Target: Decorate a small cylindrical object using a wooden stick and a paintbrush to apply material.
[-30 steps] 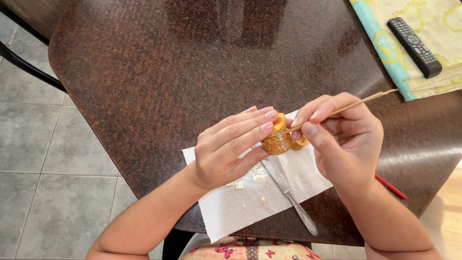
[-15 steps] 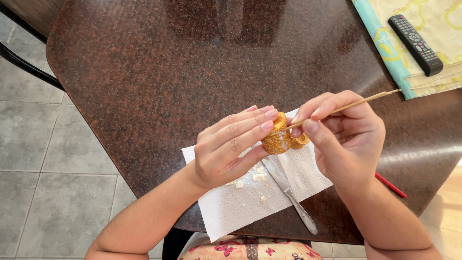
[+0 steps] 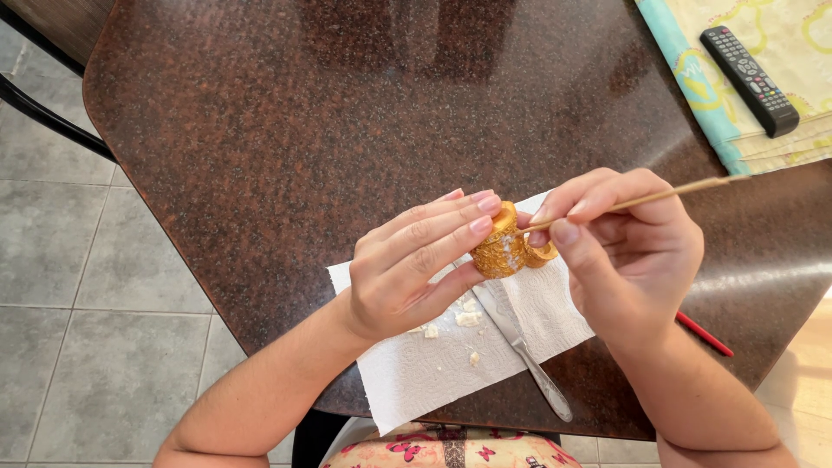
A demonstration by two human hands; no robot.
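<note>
Over one paper towel (image 3: 433,364): my left hand (image 3: 416,269) pinches one gold textured cup (image 3: 501,249); right hand (image 3: 628,251) grips one thin wooden stick (image 3: 641,200); one metal knife (image 3: 524,351).

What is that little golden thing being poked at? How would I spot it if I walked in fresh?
Start at the dark speckled table, then find the white paper towel at its near edge. Just above the towel, the left hand pinches a small golden cup with a ring handle, while the right hand pokes a thin wooden stick into it. It is the only shiny, gold, bumpy thing there.
</note>
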